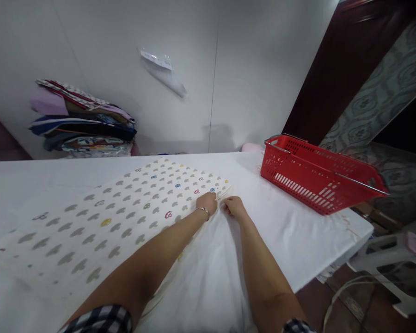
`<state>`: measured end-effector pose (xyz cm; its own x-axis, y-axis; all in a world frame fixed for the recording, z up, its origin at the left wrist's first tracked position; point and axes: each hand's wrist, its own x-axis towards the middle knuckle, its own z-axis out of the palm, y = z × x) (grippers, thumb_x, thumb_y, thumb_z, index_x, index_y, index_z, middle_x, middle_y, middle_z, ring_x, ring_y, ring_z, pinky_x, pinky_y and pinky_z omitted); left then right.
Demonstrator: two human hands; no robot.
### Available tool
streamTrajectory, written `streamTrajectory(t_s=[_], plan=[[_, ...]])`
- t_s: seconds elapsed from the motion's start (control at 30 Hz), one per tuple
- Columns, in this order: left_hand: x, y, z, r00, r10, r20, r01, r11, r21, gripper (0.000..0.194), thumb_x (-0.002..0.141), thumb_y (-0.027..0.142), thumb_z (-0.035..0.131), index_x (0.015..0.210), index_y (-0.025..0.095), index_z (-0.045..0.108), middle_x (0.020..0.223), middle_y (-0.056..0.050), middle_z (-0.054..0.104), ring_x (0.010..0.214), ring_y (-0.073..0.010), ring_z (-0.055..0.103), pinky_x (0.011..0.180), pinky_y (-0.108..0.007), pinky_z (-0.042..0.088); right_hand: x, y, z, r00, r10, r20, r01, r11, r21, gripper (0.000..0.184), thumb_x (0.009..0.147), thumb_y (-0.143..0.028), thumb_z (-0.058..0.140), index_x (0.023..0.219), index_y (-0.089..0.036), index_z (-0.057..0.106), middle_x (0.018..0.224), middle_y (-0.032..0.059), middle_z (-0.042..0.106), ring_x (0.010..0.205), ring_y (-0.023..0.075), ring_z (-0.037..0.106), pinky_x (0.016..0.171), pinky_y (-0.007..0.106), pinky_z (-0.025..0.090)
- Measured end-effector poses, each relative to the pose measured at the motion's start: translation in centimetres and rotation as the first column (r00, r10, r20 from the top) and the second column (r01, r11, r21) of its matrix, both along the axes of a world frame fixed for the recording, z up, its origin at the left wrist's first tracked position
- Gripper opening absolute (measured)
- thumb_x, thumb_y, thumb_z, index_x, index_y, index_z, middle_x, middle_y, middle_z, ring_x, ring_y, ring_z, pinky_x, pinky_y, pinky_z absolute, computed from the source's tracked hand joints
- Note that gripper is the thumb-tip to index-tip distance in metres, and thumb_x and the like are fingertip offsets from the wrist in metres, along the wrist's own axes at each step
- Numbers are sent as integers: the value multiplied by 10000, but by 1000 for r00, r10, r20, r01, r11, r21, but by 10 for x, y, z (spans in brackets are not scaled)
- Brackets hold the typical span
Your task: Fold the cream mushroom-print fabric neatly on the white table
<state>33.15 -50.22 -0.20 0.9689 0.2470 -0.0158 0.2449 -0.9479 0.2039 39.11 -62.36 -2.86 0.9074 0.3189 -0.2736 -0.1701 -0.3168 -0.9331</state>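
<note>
A cream cloth (pixel 125 208) printed with grey and some coloured cartoon-head shapes lies spread over the white-covered table. My left hand (pixel 206 203), with a bracelet at the wrist, is closed on the cloth's right edge near its far corner. Just to the right, my right hand (pixel 234 206) is pinched on the same edge, fingertips curled inward. Plain white fabric (pixel 208 273) hangs in folds from between my hands toward me; whether it is the cloth's underside or a separate piece, I cannot tell. The fingertips are partly hidden.
A red plastic basket (pixel 319 175) with metal handles stands at the table's right end. Folded textiles (pixel 86 122) are stacked at the back left against a pale wall (pixel 256 69) with a plastic sleeve (pixel 162 71) on it. A white stool (pixel 391 259) stands on the floor at right.
</note>
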Motion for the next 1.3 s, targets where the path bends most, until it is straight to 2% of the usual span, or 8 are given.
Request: streamTrajectory(t_s=[0.13, 0.3, 0.57, 0.73, 1.03, 1.13, 1.3], plan=[[-2, -2, -3, 999, -37, 22, 37, 999, 23, 263, 825, 229, 368, 971, 196, 584, 1042, -91, 588, 966, -217, 558, 763, -322, 452, -5, 2, 6, 993, 54, -106, -49, 998, 46, 138, 671, -141, 514, 540, -133, 556, 440, -2, 560, 281, 55, 375, 286, 177, 189], [-1, -1, -3, 999, -18, 26, 17, 1000, 27, 255, 818, 247, 382, 918, 204, 613, 1021, -84, 584, 933, -214, 574, 736, -310, 459, -5, 0, 10, 972, 79, -221, -56, 992, 109, 176, 713, -156, 505, 543, -122, 538, 369, -28, 470, 280, 41, 337, 290, 158, 189], [-1, -1, -3, 1000, -1, 12, 1, 1000, 5, 251, 821, 269, 393, 926, 198, 610, 1024, -84, 590, 949, -216, 570, 750, -310, 449, -9, 4, 14, 960, 86, -266, -43, 986, 164, 122, 727, -128, 492, 610, -119, 526, 474, -20, 542, 308, 29, 376, 290, 150, 200], [-2, -1, -2, 1000, -10, 17, 10, 1000, -4, 231, 810, 280, 414, 886, 205, 618, 995, -72, 594, 926, -207, 575, 726, -297, 452, -13, 13, 9, 972, 106, -207, -78, 987, 140, 159, 715, -124, 472, 568, -129, 532, 450, -21, 539, 295, 43, 402, 287, 162, 215], [-2, -1, -2, 1000, -3, 22, 3, 1000, 8, 242, 785, 277, 423, 889, 204, 629, 994, -75, 596, 902, -208, 580, 719, -303, 451, -6, 24, -13, 998, 43, -43, -41, 998, 42, 191, 674, -143, 459, 502, -145, 539, 325, -25, 480, 260, 60, 372, 281, 172, 217], [-1, -1, -1, 1000, -1, 20, 1, 1000, 26, 246, 784, 287, 421, 888, 204, 628, 996, -75, 596, 888, -208, 584, 710, -303, 450, -6, 26, -13, 1000, 22, -20, -21, 999, 38, 181, 645, -122, 461, 482, -146, 537, 303, -31, 460, 254, 61, 366, 287, 172, 233], [-1, 2, 5, 1000, -10, 27, 7, 996, 90, 270, 804, 249, 380, 918, 192, 617, 1006, -82, 584, 887, -205, 580, 696, -305, 447, -9, 23, -3, 999, 0, -41, 3, 997, 78, 182, 635, -102, 442, 473, -150, 510, 349, -26, 492, 276, 60, 396, 287, 171, 232]])
